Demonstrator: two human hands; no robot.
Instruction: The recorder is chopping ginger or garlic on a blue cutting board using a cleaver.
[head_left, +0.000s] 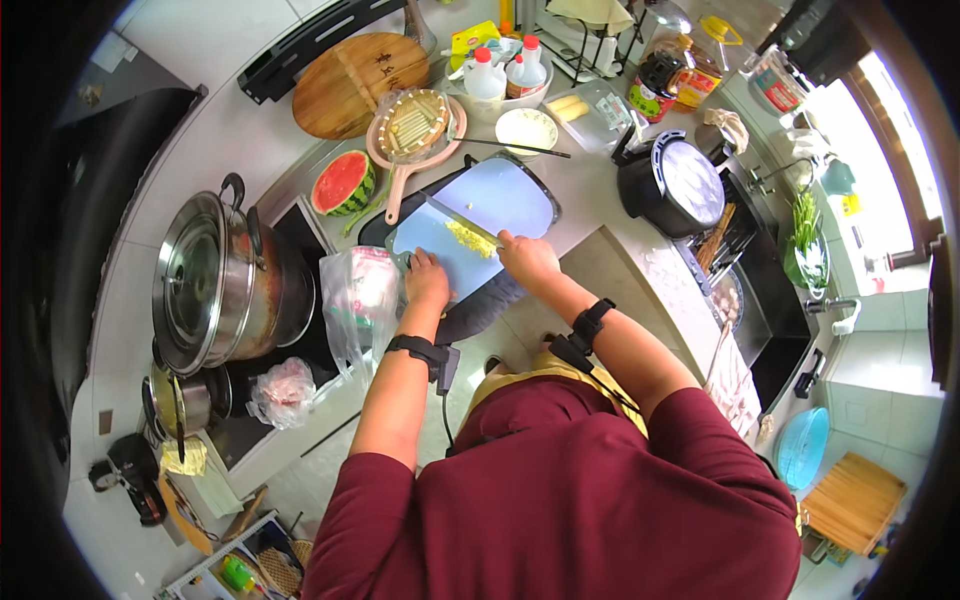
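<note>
A blue cutting board (510, 191) lies before me near the counter's front edge. My right hand (527, 259) grips the handle of a kitchen knife (459, 217), whose blade slants across the board towards the upper left. Along the near side of the blade is a small heap of finely chopped yellow food (472, 240); a stray bit sits beyond the knife. My left hand (426, 279) rests on the board's near left part, its fingers bent and apart, with nothing seen in its grasp. The blade is clear of the left fingers.
Left stand a cut watermelon (343, 184), a plastic bag (360, 292) and a large steel pot (232, 277). Beyond the board are a pink strainer (405, 176), a patterned bowl (526, 130) and a black chopstick (517, 147). An air fryer basket (667, 184) stands right, beside the sink (780, 345).
</note>
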